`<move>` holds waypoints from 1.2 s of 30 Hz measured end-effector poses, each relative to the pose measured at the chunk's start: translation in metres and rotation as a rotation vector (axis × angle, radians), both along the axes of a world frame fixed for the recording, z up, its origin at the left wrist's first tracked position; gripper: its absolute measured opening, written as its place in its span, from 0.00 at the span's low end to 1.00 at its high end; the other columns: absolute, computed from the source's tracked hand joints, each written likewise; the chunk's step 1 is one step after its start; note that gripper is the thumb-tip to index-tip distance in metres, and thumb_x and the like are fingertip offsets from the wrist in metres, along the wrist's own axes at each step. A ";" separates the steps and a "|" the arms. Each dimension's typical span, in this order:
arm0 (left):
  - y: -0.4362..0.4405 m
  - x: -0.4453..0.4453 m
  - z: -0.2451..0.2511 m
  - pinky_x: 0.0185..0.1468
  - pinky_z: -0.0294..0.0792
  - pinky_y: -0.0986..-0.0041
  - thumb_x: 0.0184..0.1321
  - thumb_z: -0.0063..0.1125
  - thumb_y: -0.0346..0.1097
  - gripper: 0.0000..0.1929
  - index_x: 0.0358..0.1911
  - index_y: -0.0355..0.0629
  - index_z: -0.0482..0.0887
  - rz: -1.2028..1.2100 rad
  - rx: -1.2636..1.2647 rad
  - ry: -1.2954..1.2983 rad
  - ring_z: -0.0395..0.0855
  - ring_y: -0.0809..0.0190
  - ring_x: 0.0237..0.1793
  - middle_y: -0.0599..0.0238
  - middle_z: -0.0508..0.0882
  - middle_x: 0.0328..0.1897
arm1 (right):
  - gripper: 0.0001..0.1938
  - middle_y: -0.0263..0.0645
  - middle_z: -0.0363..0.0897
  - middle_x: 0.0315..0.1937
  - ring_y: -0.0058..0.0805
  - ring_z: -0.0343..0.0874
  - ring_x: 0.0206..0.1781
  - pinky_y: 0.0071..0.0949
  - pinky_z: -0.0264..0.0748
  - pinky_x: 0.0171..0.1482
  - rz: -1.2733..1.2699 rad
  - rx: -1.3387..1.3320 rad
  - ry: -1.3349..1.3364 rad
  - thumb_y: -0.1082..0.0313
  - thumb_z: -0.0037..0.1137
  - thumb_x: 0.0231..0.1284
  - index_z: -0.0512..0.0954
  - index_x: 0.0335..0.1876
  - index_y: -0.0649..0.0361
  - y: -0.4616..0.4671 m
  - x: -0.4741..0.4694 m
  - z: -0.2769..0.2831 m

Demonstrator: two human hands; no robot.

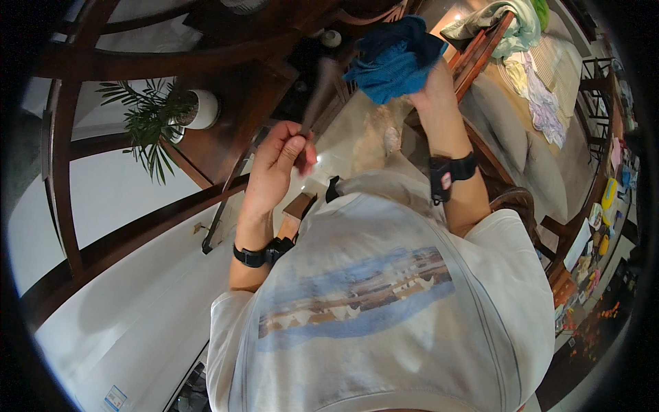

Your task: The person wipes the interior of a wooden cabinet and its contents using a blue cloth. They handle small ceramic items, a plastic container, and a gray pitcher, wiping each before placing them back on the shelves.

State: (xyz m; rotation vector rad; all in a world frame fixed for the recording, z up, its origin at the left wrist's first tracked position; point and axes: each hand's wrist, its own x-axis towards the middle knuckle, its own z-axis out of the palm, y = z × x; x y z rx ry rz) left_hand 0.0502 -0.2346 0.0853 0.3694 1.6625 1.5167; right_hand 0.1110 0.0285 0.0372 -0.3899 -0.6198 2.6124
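Bunched in my right hand [435,92] is a blue knitted cloth [386,72], with a darker navy part on top. My left hand [280,159] pinches the lower end of a long, thin grey-brown object [320,90]. Motion blur hides what it is exactly. It rises from my fingers, apart from the cloth. Black straps sit on both of my wrists, and the right one carries a small black device [440,179].
A dark wooden shelf frame [170,64] stands at the left, with a palm-like plant [154,110] in a white pot [203,109]. At right, clothes [540,103] lie on a wooden-framed sofa [545,170]. Beyond it, a table holds many small things, including a yellow object [609,193].
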 end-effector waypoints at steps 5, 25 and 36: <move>0.038 0.006 -0.007 0.38 0.70 0.68 0.66 0.55 0.34 0.08 0.37 0.36 0.79 0.016 -0.096 0.828 0.80 0.55 0.32 0.56 0.82 0.32 | 0.25 0.41 0.75 0.60 0.31 0.74 0.61 0.33 0.71 0.65 0.322 0.801 0.075 0.61 0.55 0.67 0.68 0.66 0.63 -0.050 0.000 -0.003; 0.042 0.000 0.014 0.28 0.55 0.85 0.66 0.60 0.36 0.09 0.38 0.37 0.87 0.341 0.087 0.588 0.66 0.79 0.25 0.75 0.80 0.30 | 0.10 0.53 0.76 0.41 0.55 0.75 0.44 0.44 0.72 0.45 0.207 1.307 -0.033 0.66 0.55 0.60 0.76 0.43 0.62 -0.078 0.030 0.006; 0.036 -0.002 0.034 0.28 0.70 0.83 0.64 0.59 0.27 0.06 0.40 0.34 0.86 0.461 0.133 0.431 0.78 0.73 0.23 0.67 0.83 0.29 | 0.09 0.41 0.75 0.27 0.42 0.76 0.30 0.37 0.72 0.34 0.129 1.536 0.006 0.62 0.55 0.62 0.75 0.31 0.59 -0.049 0.059 0.013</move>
